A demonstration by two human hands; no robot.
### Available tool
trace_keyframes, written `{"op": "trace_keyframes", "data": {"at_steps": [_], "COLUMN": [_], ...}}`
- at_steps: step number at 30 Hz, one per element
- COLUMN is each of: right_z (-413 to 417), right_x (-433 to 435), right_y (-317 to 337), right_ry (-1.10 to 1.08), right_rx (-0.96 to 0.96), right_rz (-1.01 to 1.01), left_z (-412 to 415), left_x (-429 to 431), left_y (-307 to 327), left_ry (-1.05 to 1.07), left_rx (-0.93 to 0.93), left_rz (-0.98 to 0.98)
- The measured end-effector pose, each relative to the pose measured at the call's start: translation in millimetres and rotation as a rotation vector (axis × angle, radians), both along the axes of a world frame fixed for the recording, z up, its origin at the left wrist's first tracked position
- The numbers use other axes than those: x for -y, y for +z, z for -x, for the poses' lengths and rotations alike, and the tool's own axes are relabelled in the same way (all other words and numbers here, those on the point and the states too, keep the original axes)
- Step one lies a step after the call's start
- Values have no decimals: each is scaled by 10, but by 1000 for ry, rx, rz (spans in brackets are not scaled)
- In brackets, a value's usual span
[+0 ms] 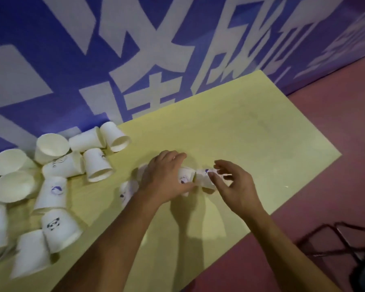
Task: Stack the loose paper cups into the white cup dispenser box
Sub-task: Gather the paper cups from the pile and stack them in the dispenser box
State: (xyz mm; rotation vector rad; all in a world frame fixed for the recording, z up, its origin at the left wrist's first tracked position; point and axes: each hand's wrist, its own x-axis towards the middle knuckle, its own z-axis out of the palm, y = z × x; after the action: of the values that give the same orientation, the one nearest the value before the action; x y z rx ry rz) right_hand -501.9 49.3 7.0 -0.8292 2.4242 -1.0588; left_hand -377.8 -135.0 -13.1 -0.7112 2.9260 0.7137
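Blue-and-white wall banner (135, 49) fills the top of the frame. Reddish floor (335, 133) runs down the right side, w/ a dark metal frame (346, 243) at lower right. The yellow table (230, 123) crosses the middle diagonally.

Task thing: the heap of loose cups (51, 192) sits at left and lower left of the frame on the table's near-left part. There are a dozen or more, some on their sides, some mouth-down, a few touching or leaning on each other, none nested as far as I can see. The white dispenser box isn't in view at all, so can't say what's in it.

Centre of frame, just above the table:
- Left hand (167, 178) is wrapped round a held cup (185, 175) lying sideways, mouth toward the right. White shows behind the knuckles too, maybe more cups already nested, but can't tell.
- Right hand (238, 186) has its thumb on a second cup (204, 181) and its fingers curled over it. It looks like a light pinch, though the hand is blurred. The 2 cups meet end to end, so I'd judge one is being slid into the other.
- One stray cup (126, 190) lies just under the left forearm.

Progress, as a judgement: early. At most a short stack is in hand, approx. the whole heap is left to nest, and nothing is seen loaded into the box.
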Motion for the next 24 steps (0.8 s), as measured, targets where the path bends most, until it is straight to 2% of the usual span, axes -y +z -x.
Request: {"op": "trace_keyframes", "data": {"at_steps": [2,5,8,11,15,18,21,24], "right_z": [200,391,481,507,498,475,488,474], "right_x": [-142,-301,-358,-332,-268,-224,-255,-212], "right_y": [-70,-230,-428,-615,-798,-808,-734,-471], "right_ry": [18,105,206,277,300,272,208,166], "right_rx": [-5,-8,-17,-39,-75,-82,-115,-103], "right_rz": [-56,-181,-275,-320,-272,-245,-201,-134], "left_z": [195,344,397,410,339,225,71,-237], "left_x": [-46,-92,-104,-93,-73,-64,-35,43], "left_y": [-177,-355,-416,-428,-372,-286,-87,213], "left_ry": [-5,-55,-57,-35,18,116,234,385], "left_rx": [173,329,384,363,239,32,-204,-357], "left_rz": [88,161,178,146,-1,-213,-297,-370]}}
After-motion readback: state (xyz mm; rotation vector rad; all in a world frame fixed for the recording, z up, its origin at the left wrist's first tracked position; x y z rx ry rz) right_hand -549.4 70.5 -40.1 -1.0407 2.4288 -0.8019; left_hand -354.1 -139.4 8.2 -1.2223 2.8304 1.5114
